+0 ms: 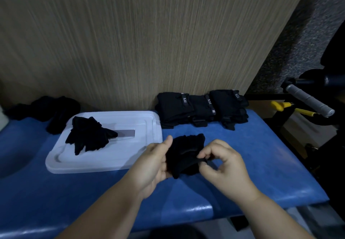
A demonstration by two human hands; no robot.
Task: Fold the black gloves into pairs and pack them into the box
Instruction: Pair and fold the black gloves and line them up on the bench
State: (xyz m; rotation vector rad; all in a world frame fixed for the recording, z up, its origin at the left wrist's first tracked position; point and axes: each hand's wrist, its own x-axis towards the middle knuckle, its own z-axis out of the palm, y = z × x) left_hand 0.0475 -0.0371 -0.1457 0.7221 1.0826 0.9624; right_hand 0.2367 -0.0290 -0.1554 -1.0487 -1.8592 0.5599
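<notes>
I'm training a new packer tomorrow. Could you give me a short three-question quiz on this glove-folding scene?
1. True or false: the white tray has loose gloves lying on it.
2. Multiple choice: the labelled gloves marked 5.11 lie A) on the tray, B) at the back right of the blue table, C) on the floor.
3. Short answer: what do the left hand and right hand hold between them?

Key: 1 true; 2 B; 3 the held gloves, a black bundle; the right hand pinches its edge.
</notes>
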